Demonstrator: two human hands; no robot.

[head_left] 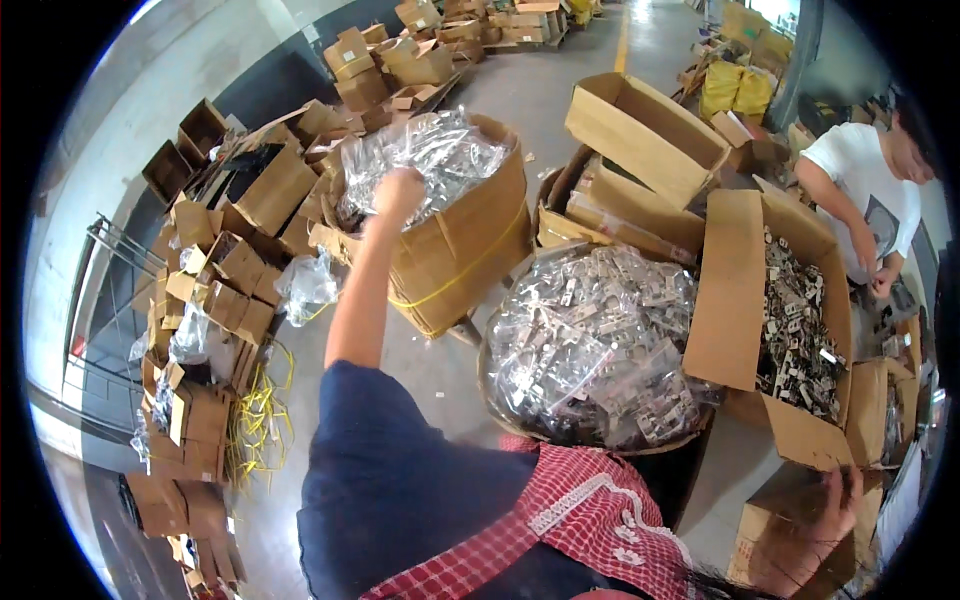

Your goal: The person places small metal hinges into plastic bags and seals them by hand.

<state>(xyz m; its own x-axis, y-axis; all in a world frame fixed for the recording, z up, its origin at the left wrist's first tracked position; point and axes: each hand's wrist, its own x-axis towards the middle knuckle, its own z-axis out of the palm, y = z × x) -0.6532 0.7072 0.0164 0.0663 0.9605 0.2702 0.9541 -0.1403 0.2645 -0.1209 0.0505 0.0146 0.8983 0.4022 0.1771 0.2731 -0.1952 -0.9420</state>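
Note:
My left arm reaches forward, and my left hand [400,195] is closed over a heap of clear plastic bags [440,150] in a large cardboard box [465,250]. Whether a bag is caught in its fingers is hidden. At the lower right, my right hand [838,508] is raised beside the flap of a carton of metal parts, its fingers apart and nothing visible in them. In front of me stands a wide round container heaped with clear bags of small metal parts [590,340]. The open carton [725,290] to its right holds many loose dark metal parts [800,330].
A co-worker in a white shirt [865,180] stands at the right, hands together over dark parts. Empty-looking cartons [650,130] are stacked ahead. Cardboard boxes [240,275] pile up along the left wall, with loose yellow strapping [262,420] beside them. Yellow sacks [737,88] stand farther back.

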